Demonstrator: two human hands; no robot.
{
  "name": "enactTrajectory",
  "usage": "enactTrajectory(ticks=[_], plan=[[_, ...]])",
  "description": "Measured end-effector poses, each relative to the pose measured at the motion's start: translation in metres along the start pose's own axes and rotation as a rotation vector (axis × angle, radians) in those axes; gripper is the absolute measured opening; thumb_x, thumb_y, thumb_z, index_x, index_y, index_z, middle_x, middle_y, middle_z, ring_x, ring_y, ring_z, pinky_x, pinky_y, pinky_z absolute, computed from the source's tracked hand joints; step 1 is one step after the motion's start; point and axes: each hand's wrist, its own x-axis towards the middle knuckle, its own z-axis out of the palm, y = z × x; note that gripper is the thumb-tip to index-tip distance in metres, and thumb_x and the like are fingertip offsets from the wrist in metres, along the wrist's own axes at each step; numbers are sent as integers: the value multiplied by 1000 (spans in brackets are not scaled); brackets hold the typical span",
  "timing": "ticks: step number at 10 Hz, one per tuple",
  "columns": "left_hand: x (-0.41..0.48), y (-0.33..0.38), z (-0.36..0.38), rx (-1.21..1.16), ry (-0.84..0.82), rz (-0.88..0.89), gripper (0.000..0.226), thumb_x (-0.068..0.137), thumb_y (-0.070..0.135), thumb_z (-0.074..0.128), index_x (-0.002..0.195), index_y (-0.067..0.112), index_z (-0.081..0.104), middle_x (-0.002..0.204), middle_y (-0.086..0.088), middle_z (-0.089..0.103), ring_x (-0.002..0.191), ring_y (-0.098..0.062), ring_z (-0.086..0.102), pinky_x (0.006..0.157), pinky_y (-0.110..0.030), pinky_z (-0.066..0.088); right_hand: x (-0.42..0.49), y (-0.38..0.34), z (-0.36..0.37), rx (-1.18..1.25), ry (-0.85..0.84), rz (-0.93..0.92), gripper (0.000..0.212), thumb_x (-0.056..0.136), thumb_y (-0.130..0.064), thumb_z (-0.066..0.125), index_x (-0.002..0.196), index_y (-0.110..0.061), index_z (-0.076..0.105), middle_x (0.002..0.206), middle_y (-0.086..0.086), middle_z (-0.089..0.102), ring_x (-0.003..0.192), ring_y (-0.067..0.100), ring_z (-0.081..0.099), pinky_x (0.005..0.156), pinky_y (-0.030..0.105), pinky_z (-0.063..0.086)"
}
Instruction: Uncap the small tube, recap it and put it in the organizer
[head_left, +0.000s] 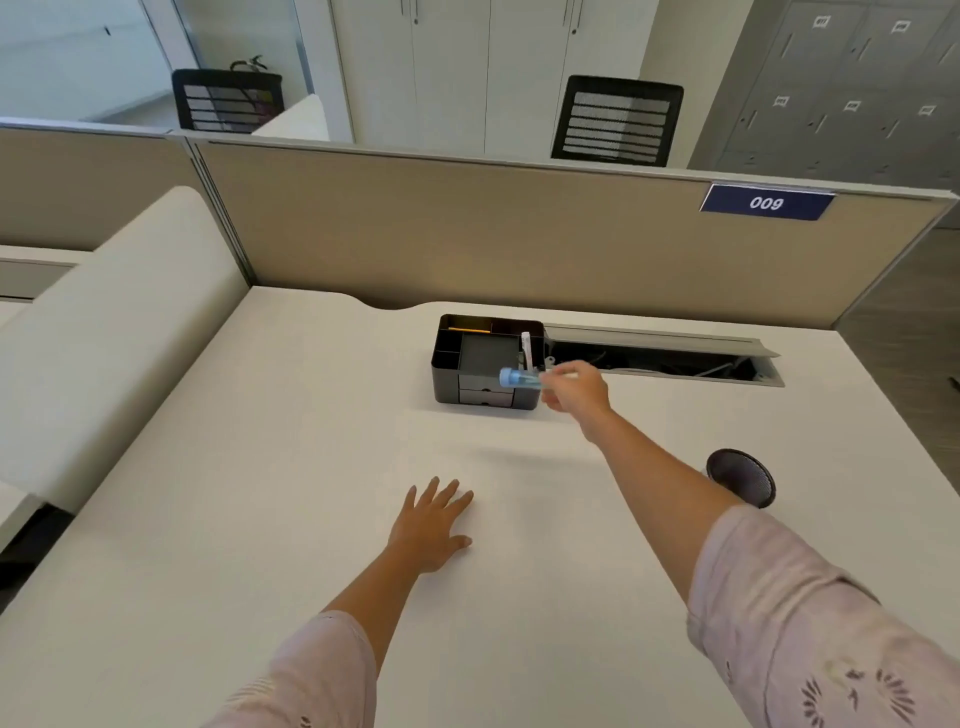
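The small tube (519, 378) hangs just right of frame centre, in front of the black organizer's (485, 364) right end. Its long axis is near level and its blue cap points left, out from the right hand (574, 391) grasping its other end. The left hand (431, 525) rests released and flat on the bench (260, 467), lower centre, well apart, so I judge the right hand places it.

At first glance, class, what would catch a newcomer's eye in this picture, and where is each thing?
The eye goes first to the right hand, stretched far across the white desk and holding a small blue tube at the right front edge of the black organizer. Next comes the left hand, spread flat on the near desk. A blue sign reading 009 stands out on the beige partition, upper right.
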Motion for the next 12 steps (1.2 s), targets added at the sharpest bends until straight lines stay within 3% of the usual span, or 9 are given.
enactTrajectory(ticks=[2,3,4,5,7,10,12], plan=[[13,-8,1,21,-22,1,74,96,56,38,154,31,-1,164,5,-7,151,-22,-8,120,-47,-4,40,-17,33,-105,23,-87,23,88,-18,65,110,-13,61,107,9,62,84,20,58,54,21,43],[16,-8,3,19,-32,1,76,95,57,39,154,32,-2,164,5,-8,151,-21,-9,120,-48,-5,53,-12,51,-153,54,-75,19,89,-20,63,108,-16,61,112,9,64,91,23,60,76,36,54],[17,-10,8,5,-42,0,76,95,56,40,154,33,-2,164,6,-8,151,-20,-8,121,-48,-5,62,-3,67,-356,65,-129,18,92,-23,59,111,-24,58,112,6,64,102,26,58,92,38,42],[18,-12,10,-23,-40,1,76,95,56,41,153,33,-2,164,7,-7,151,-20,-7,120,-48,-4,66,4,71,-576,69,-256,24,94,-20,57,117,-30,57,107,9,66,103,27,54,85,35,32],[21,-14,13,-53,-32,2,77,94,57,42,153,35,-2,164,8,-8,151,-19,-7,121,-48,-4,73,10,67,-844,19,-436,38,92,-8,56,123,-30,60,117,9,64,109,30,48,89,43,33],[15,-12,6,-32,-19,10,76,95,57,38,154,31,-2,164,8,-6,151,-18,-7,121,-49,-3,60,-3,53,-823,10,-552,38,93,-17,57,130,-29,54,135,5,55,118,28,46,91,43,31],[16,-3,-31,-32,135,39,75,96,57,35,155,27,-2,164,6,-4,151,-20,-6,120,-48,0,32,-67,9,-485,106,-655,33,89,-20,56,120,-33,60,128,-6,60,119,24,47,90,40,26]])
